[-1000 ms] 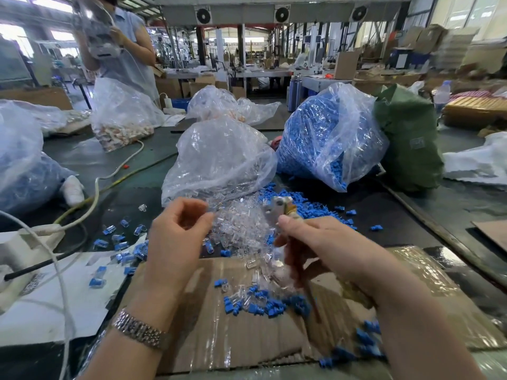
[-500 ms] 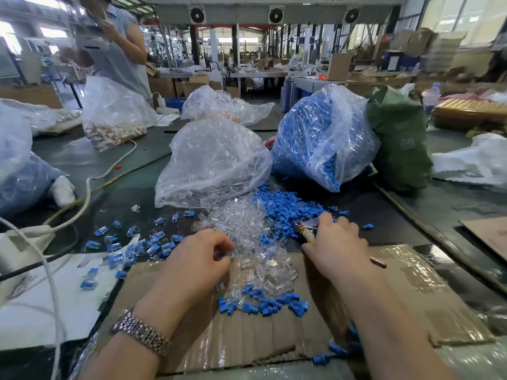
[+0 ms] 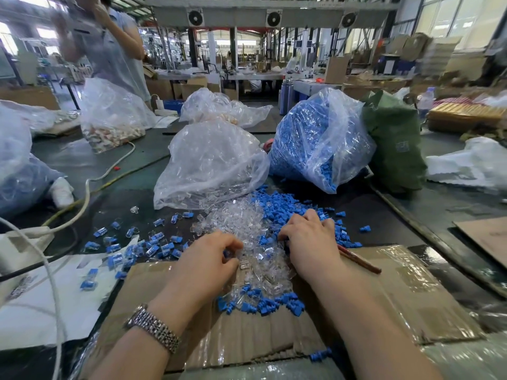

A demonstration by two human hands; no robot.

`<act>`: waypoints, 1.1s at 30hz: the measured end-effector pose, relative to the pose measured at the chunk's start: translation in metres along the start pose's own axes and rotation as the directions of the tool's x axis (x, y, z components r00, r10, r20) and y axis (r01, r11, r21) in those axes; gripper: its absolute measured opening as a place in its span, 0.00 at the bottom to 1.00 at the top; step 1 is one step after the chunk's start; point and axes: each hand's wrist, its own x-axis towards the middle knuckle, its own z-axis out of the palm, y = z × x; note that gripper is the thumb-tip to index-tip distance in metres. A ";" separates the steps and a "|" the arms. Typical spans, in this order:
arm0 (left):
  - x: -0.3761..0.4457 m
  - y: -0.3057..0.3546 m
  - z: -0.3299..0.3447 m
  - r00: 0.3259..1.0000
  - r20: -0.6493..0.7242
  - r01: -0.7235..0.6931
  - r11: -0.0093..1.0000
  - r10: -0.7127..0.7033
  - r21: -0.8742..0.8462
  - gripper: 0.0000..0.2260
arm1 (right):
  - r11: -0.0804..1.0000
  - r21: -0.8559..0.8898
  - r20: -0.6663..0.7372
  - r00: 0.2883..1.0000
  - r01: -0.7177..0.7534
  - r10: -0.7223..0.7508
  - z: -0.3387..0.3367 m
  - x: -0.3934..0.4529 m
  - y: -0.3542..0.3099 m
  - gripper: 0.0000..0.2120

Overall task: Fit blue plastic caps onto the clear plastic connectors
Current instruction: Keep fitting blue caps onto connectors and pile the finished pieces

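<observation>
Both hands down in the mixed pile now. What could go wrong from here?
1. Clear connectors and loose blue caps overlap in one heap, so the right hand or left hand may pick up the wrong part.
2. The capped pieces lie scattered close to the heap's left edge; they could get swept back in.
3. A brown stick pokes out from under the right hand; it may knock caps off the cardboard.

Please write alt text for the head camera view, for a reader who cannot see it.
A person's left hand and right hand reach into a loose pile of clear plastic connectors and small blue plastic caps on a dark worktable, above a flattened brown cardboard sheet. Behind stand a clear plastic bag of connectors and a bag of blue caps.
</observation>
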 end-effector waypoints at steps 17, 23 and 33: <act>-0.002 0.004 -0.008 0.998 0.065 0.025 0.997 -0.020 -0.077 0.06 | 0.998 0.061 -0.034 0.999 0.002 0.000 0.004 0.000 0.002 0.08; -0.003 0.003 -0.008 0.996 0.092 0.018 0.996 -0.009 -0.091 0.06 | 0.997 0.081 -0.010 1.000 0.018 -0.017 0.004 0.001 0.005 0.09; -0.001 -0.001 -0.022 0.968 0.174 0.250 0.679 -0.179 -0.691 0.06 | 0.975 0.219 -0.046 0.998 -0.030 0.041 -0.007 -0.001 0.007 0.04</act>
